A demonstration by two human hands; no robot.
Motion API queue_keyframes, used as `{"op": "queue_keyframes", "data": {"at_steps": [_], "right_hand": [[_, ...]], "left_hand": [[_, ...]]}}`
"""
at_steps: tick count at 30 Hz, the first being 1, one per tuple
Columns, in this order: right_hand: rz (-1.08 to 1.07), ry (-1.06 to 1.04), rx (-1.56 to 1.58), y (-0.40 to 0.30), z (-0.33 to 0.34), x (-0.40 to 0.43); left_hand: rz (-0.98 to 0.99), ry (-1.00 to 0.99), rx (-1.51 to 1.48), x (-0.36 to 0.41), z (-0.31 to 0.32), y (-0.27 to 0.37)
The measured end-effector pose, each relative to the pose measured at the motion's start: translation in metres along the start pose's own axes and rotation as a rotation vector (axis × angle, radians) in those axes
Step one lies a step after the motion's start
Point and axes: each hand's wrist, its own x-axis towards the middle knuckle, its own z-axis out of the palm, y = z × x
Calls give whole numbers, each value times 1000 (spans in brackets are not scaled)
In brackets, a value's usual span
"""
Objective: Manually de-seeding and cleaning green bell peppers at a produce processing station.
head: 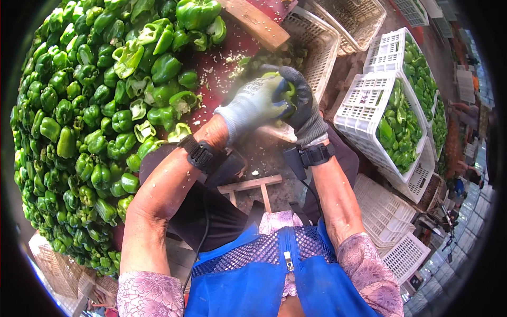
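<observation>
My left hand (259,97), in a light grey-blue work glove, is closed on a green bell pepper (290,92). My right hand (302,103), in a dark grey glove, meets it from the right, its fingers curled round the same pepper, which the gloves largely cover. Both hands are above the near edge of a white plastic crate (326,51) that holds green pepper pieces or scraps. A great heap of green bell peppers (99,119) fills the left side. Several cut-open peppers (184,101) lie at its near right edge, close to my left wrist.
A wooden board (257,23) juts over a red surface (208,79) strewn with seeds. White crates of green peppers (368,95) stand at the right, with stacked crates (380,210) below them. A small wooden frame (253,184) lies between my legs. People are in the far right background.
</observation>
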Motion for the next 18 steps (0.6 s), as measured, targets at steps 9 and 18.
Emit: {"op": "queue_keyframes", "data": {"at_steps": [9,18], "right_hand": [[-588,49,-520,23,-15,-2],[-360,133,137,-8,-40,-19]], "left_hand": [[46,231,206,-4,33,5],[-282,224,484,16,1,0]]}}
